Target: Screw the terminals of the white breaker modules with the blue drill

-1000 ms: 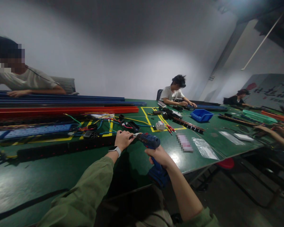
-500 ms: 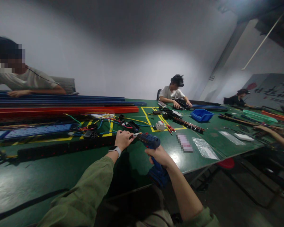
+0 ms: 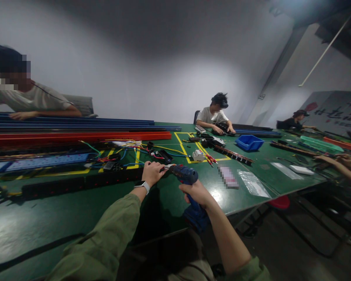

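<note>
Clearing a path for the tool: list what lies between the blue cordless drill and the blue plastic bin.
Head view: between blue cordless drill and blue plastic bin lie red-tipped wires, a yellow tape line and a long dark strip.

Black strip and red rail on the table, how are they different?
The black strip is dark; the red rail is bright red. The black strip lies near the person, its right end gripped by the left hand, with the blue drill in the right hand pointing at it. The red rail lies farther back, and no hand touches it. Both are long and thin and lie flat along the green table.
</note>
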A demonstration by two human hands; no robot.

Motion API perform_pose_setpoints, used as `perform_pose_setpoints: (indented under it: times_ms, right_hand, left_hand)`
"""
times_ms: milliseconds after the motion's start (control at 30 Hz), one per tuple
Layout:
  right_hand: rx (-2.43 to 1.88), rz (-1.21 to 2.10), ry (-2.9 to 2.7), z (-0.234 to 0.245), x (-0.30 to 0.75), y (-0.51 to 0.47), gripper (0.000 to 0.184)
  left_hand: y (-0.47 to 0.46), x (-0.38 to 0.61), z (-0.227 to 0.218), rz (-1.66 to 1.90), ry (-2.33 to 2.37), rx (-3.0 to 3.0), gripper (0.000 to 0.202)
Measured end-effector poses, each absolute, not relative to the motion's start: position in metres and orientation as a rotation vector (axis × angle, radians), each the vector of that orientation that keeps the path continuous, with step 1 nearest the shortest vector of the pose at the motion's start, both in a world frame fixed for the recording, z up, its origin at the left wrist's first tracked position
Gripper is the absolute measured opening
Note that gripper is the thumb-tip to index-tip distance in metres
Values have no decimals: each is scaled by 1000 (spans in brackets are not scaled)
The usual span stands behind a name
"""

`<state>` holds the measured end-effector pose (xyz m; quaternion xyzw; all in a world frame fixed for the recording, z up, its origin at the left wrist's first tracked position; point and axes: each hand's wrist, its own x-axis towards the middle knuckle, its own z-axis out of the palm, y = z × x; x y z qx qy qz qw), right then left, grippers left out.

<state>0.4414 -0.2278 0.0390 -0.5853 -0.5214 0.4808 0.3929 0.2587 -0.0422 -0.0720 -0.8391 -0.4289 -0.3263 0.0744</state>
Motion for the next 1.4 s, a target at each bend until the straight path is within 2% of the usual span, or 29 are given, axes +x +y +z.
perform_pose_setpoints:
  times_ms: [400,667,1067,1400]
  right_hand:
    - [-1467,1224,-1348,34,445,-224,27]
    - [-1457,1217,-1369,31,445,-222,36]
    - [-1471,1233,-1373,34,443,-225,22]
    - [-1456,1225,-1350,34,443,-225,34]
  left_hand:
    - [-41,258,-73,-959,-1266,-2510,34]
    - [-44,257,-68,-943,-1251,-2511,33]
    - [-46,259,-68,-998,-1259,-2531,31]
    - [-46,259,-68,-980,-1258,-2514,33]
